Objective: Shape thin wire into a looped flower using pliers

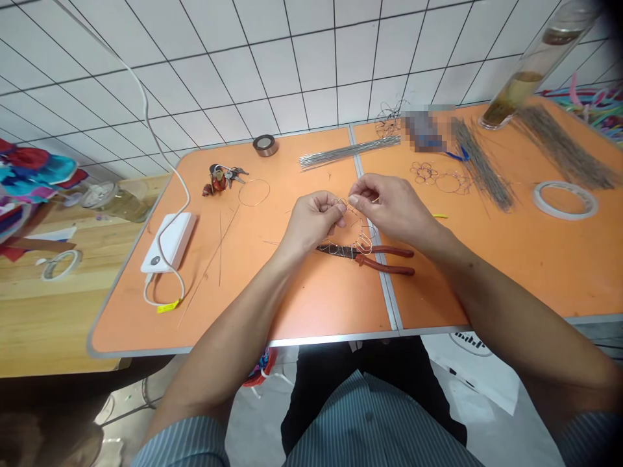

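A thin wire piece bent into loops (364, 241) hangs between my hands above the orange table. My left hand (318, 219) pinches its upper edge between thumb and fingers. Close by on the right, my right hand (382, 201) has thumb and forefinger pressed together at the same wire. Just below the hands lie pliers with red handles (389, 264), their dark jaws pointing left and partly behind the wire loops. A round wire ring (254, 192) rests on the table to the left of my hands.
On the orange table (253, 305) are a white power bank (168, 243) with a cable, keys (224, 176), dark tape (265, 145), a straight wire bundle (341, 154), darker wire bundles (484, 165), a white tape roll (564, 199) and a tall glass jar (518, 87).
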The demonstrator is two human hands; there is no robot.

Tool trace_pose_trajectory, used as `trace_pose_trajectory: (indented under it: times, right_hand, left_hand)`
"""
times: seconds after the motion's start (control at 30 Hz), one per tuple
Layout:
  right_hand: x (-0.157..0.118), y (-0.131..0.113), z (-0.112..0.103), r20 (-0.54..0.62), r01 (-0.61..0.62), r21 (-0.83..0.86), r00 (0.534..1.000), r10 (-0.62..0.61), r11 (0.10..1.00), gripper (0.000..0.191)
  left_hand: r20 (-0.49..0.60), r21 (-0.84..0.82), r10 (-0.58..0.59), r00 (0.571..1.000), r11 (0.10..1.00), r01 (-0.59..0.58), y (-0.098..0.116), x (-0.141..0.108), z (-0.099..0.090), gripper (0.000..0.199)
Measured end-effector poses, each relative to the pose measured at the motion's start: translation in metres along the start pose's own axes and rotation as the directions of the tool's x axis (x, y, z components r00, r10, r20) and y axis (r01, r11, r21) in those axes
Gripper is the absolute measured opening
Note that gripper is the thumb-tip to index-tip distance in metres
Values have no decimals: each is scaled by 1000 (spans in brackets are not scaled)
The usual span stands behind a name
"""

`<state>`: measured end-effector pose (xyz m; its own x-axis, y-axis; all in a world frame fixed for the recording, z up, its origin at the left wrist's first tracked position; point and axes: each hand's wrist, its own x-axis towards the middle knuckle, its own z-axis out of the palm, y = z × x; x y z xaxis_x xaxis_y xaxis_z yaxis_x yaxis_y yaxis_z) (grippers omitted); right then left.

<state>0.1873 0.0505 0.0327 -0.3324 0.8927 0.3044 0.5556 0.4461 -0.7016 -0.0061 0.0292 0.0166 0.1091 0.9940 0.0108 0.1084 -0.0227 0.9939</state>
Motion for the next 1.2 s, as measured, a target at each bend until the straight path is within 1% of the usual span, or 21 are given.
trace_pose_trajectory:
  times: [0.1, 0.3, 0.5, 0.57, 0.67, 0.8, 0.9, 1.07, 1.2]
  right_hand:
    - [0, 1, 0, -20, -11, -22, 1000, 10, 1000, 11]
    - [-2, -4, -2, 24, -29, -71, 999, 30, 997, 11]
    - [-3, -5, 0, 22, -39, -95, 999, 41, 995, 10]
    - [-2, -4, 0, 19, -37, -71, 999, 39, 997, 10]
    - [1, -3, -5, 10, -31, 31, 999, 30, 999, 11]
    - [5, -4, -13, -27, -63, 125, 997, 67, 990, 12]
    - [6, -5, -15, -28, -92, 137, 995, 97, 986, 10]
    - [5, -6, -12, 3, -120, 115, 993, 120, 986, 8]
    - [5, -5, -12, 20, -150, 162, 989, 149, 975, 8]
  left_hand:
    - [-5, -3, -3, 1000, 1000, 3, 0, 0, -1, 17]
    - [29, 21, -12, 999, 1000, 12, -1, -2, 1, 17]
    - [48, 33, 2, 999, 999, -3, -1, -3, 3, 20]
    - [39, 37, -6, 999, 999, 4, 0, -4, 3, 20]
    - [6, 1, -7, 1000, 1000, 7, 3, -3, 2, 19]
    - [-27, -74, -6, 1000, 997, 4, 4, -1, 0, 18]
    - [-41, -116, -17, 999, 993, 12, 4, 0, -1, 19]
    - [-41, -151, -12, 999, 989, 5, 3, 0, 1, 22]
    - [-48, -178, -6, 999, 984, -3, 0, 0, 1, 25]
